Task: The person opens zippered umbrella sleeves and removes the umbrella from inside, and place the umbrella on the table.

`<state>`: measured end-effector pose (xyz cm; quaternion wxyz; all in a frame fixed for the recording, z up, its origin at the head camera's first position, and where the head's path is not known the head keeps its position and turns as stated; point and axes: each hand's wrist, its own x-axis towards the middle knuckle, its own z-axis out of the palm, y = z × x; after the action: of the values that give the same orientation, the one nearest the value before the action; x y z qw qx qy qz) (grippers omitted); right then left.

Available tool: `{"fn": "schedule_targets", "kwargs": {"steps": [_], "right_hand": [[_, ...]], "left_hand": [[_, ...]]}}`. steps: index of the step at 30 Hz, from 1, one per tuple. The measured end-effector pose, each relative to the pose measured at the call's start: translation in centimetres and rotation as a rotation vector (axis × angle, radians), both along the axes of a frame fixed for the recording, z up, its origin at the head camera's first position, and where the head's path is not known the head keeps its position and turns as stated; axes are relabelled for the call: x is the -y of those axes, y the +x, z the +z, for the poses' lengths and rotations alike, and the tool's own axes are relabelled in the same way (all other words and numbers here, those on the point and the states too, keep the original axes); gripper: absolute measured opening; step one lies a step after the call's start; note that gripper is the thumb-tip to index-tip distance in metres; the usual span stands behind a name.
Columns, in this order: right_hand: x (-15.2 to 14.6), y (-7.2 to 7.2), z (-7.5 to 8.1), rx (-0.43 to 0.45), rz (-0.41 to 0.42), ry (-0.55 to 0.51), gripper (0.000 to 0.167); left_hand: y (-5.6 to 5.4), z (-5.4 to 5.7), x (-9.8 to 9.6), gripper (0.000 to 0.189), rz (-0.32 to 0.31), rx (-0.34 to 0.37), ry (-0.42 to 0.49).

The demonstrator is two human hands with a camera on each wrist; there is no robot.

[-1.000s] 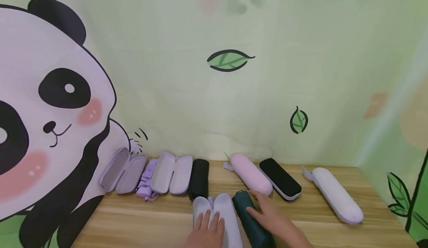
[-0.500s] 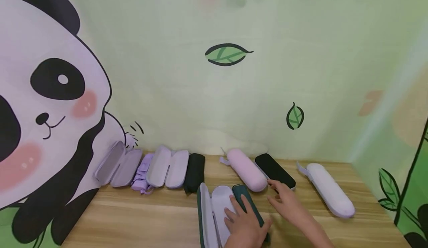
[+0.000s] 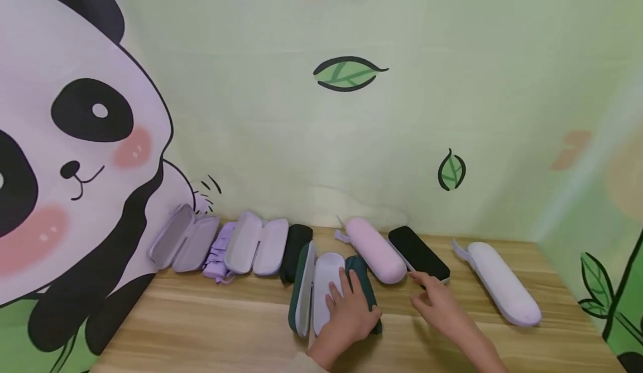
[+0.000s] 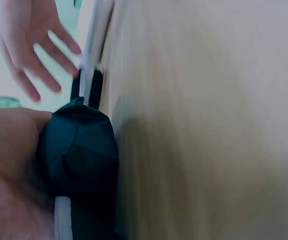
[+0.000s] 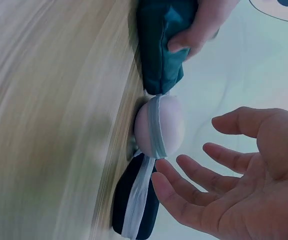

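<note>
My left hand (image 3: 349, 314) rests with spread fingers over a dark green folded umbrella (image 3: 361, 269) and the right half of an opened hard case (image 3: 327, 269). This case is green outside and pale inside, its other half standing up on the left. In the right wrist view, my left thumb lies against the umbrella's fabric (image 5: 166, 60). My right hand (image 3: 439, 303) hovers with loose fingers near the front ends of a closed pink case (image 3: 377, 253) and a closed black case (image 3: 417, 253). It holds nothing; the right wrist view shows its palm (image 5: 254, 200) apart from both.
To the left stand two opened lilac cases, one grey-lilac (image 3: 198, 244) and one paler (image 3: 271, 244), with a purple folded umbrella (image 3: 219, 253) between them. A black folded umbrella (image 3: 296, 250) lies beside the green case. A white case (image 3: 504, 283) lies right, before a printed cloth backdrop (image 3: 281, 138).
My left hand moved from the opened case onto the green umbrella, and both slid forward beside the black umbrella. My right hand left the green umbrella and moved right.
</note>
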<state>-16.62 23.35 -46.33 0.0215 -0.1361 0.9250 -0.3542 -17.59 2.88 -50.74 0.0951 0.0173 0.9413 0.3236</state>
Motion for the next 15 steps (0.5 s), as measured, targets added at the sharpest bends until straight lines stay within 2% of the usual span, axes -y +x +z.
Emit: {"fn": "schedule_targets", "kwargs": {"steps": [3,6,11,13,15], "right_hand": [[0.0,0.2,-0.2,-0.023,0.000,0.018,0.047],[0.4,0.4,-0.6,-0.085,0.000,0.074,0.046],[1.1,0.9,-2.1,-0.292,-0.046,0.267,0.045],[1.5,1.5,-2.9,-0.362,-0.078,0.344,0.044],[1.8,2.3,-3.8,-0.396,-0.108,0.405,0.042]], "left_hand": [[-1.5,-0.2,0.5,0.092,-0.011,-0.049,0.015],[-3.4,-0.4,1.2,0.091,-0.011,-0.069,0.001],[-6.5,-0.4,2.2,0.088,-0.010,-0.073,-0.023],[-7.4,-0.5,2.4,0.087,-0.016,-0.074,-0.022],[-8.0,-0.7,2.5,0.087,-0.022,-0.071,-0.013]]}}
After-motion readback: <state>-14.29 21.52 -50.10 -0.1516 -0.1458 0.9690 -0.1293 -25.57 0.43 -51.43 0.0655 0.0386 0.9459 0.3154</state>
